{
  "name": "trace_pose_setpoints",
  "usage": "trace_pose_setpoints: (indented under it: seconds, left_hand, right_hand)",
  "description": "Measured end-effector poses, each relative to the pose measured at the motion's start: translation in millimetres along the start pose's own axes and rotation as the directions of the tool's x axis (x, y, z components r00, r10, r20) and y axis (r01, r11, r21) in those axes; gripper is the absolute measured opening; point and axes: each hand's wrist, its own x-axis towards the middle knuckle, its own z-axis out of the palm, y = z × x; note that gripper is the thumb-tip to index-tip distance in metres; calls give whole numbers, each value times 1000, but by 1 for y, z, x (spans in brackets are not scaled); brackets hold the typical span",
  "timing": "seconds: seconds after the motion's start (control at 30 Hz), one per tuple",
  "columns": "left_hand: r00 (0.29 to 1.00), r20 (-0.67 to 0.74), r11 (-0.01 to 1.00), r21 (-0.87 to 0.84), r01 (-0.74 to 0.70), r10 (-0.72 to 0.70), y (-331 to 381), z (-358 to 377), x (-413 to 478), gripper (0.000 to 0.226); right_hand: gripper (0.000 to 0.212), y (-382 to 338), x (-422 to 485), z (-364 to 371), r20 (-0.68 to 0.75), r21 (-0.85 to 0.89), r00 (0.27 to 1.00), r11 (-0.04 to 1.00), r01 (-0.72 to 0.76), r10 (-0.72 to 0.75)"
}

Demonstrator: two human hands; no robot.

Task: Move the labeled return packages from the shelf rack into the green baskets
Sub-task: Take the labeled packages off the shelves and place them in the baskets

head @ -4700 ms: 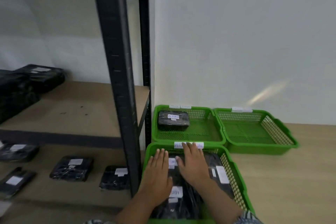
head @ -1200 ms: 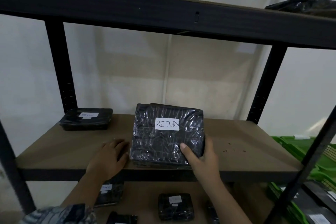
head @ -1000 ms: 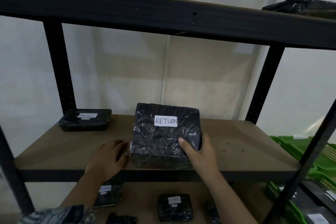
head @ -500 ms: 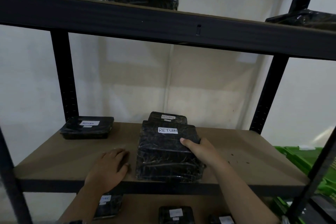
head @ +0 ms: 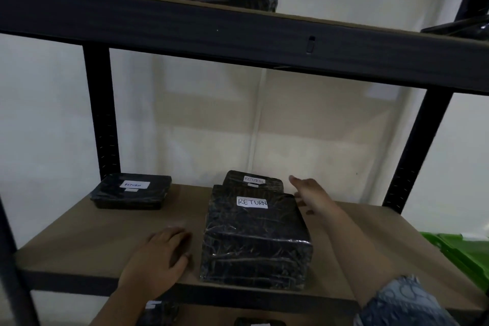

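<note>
Packages marked RETURN lie on shelf (head: 79,235): front package (head: 255,243) mid-frame, rear package (head: 252,182) just behind it, side package (head: 132,190) mid-left. Left hand (head: 158,259) rests palm-down on shelf just left of front package, fingers (head: 180,237) relaxed, holding nothing. Right hand (head: 308,194) is stretched out just right of rear package, fingers straight, empty. Green basket (head: 460,249) at right edge.

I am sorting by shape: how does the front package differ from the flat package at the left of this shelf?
The front package is thick and blocky; the left package is thin and flat. The front package sits at the front edge; the left package lies farther back. Both have black wrap and a white RETURN label.
</note>
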Motion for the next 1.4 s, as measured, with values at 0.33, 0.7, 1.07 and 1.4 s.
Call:
trace_pose_setpoints:
  seconds: [0.33,0.7,1.07,1.4]
  left_hand:
    - [999,-53,1000,-27,-7,5,-5,6,-1,65]
    - [996,-87,1000,-8,-24,23,-7,8,0,60]
    - [997,-68,1000,23,-20,22,-9,10,0,61]
    - [999,-37,999,45,-13,15,-11,11,1,66]
  right_hand:
    - [67,34,80,17,281,26,959,998,-54,45]
    - [27,36,80,29,207,28,961,983,181,-183]
    - [54,52,71,26,102,181,971,964,196,-217]
    - [60,25,51,-3,-99,315,946,892,325,-310]
